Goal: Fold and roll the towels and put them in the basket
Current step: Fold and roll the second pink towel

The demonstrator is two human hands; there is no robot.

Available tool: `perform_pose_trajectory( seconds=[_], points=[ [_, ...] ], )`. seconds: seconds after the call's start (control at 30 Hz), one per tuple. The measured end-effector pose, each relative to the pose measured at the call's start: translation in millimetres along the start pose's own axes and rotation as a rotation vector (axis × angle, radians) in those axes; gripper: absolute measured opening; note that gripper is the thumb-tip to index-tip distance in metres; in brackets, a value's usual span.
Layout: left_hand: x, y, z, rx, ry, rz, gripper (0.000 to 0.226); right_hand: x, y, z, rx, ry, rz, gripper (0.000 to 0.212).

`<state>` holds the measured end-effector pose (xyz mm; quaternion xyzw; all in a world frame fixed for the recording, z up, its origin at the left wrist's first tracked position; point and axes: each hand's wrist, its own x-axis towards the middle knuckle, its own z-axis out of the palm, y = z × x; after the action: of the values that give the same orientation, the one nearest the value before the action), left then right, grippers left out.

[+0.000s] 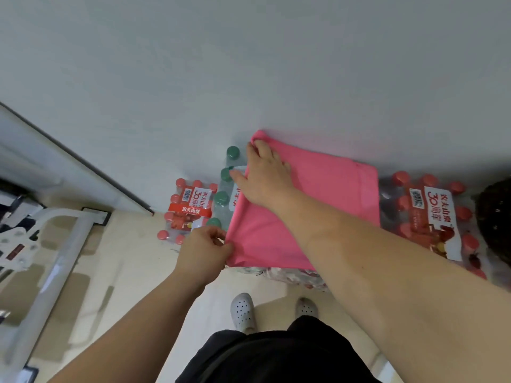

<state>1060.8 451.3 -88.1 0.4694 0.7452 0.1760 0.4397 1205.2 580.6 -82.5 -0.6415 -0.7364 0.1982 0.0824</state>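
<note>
A pink towel (326,194) lies spread flat on top of shrink-wrapped packs of bottles against the wall. My left hand (204,252) pinches the towel's near left corner between thumb and fingers. My right hand (265,178) reaches across the towel to its far left corner, and its fingertips curl over the bunched cloth there. My right forearm crosses over the near part of the towel and hides it. A dark woven basket (495,219) shows partly at the right edge of the view.
A pack of red-capped bottles (185,214) and green-capped bottles (225,194) stand left of the towel. Another red-capped pack (431,217) stands to its right. A white metal frame (55,258) stands at left on the beige floor. My white shoes (243,310) are below.
</note>
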Motion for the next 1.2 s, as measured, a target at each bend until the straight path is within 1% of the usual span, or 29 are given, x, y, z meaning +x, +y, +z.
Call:
perform_pose_trajectory(
  seconds=[0.07, 0.17, 0.23, 0.27, 0.33, 0.4, 0.5, 0.57, 0.63, 0.67, 0.73, 0.8, 0.87, 0.97, 1.07, 1.2],
  points=[
    [9, -14, -18, 0.017, 0.032, 0.006, 0.007, 8, -19, 11, 0.028, -0.045, -0.021, 0.081],
    [20, -33, -38, 0.033, 0.063, 0.005, 0.009, 13, -35, 25, 0.036, -0.178, -0.072, 0.084],
    [27, -43, -46, 0.056, 0.065, 0.008, 0.012, 10, -35, 30, 0.023, -0.251, -0.109, 0.081],
    [31, -48, -49, 0.065, 0.066, 0.011, 0.013, 7, -32, 29, 0.034, -0.249, -0.126, 0.079],
    [37, -52, -51, 0.096, 0.089, 0.031, 0.019, 0, -22, 26, 0.079, -0.18, -0.145, 0.073],
    [38, -48, -51, 0.133, 0.146, 0.079, 0.026, -7, -7, 20, 0.1, -0.077, -0.137, 0.068],
    [33, -28, -44, 0.129, 0.215, 0.239, 0.021, -23, 22, 7, 0.091, 0.043, -0.043, 0.062],
    [29, -9, -32, 0.161, 0.193, 0.373, 0.021, -36, 44, -4, 0.086, 0.069, 0.064, 0.064],
    [23, 11, -16, 0.196, 0.145, 0.5, 0.022, -48, 69, -13, 0.07, 0.098, 0.159, 0.069],
    [21, 19, -7, 0.212, 0.114, 0.549, 0.022, -54, 81, -18, 0.065, 0.123, 0.193, 0.068],
    [14, 36, 13, 0.245, 0.043, 0.61, 0.022, -65, 106, -25, 0.052, 0.146, 0.232, 0.062],
    [7, 48, 33, 0.28, -0.014, 0.654, 0.023, -73, 125, -29, 0.039, 0.12, 0.226, 0.062],
    [1, 57, 53, 0.311, -0.046, 0.67, 0.024, -75, 140, -33, 0.028, 0.06, 0.183, 0.064],
    [-8, 63, 82, 0.37, -0.056, 0.64, 0.025, -75, 154, -36, 0.016, -0.023, 0.112, 0.052],
    [-20, 66, 108, 0.46, -0.007, 0.566, 0.029, -75, 165, -38, -0.002, -0.03, 0.039, 0.051],
    [-30, 66, 135, 0.514, 0.082, 0.476, 0.035, -73, 173, -39, -0.062, -0.062, -0.034, 0.057]
  ],
)
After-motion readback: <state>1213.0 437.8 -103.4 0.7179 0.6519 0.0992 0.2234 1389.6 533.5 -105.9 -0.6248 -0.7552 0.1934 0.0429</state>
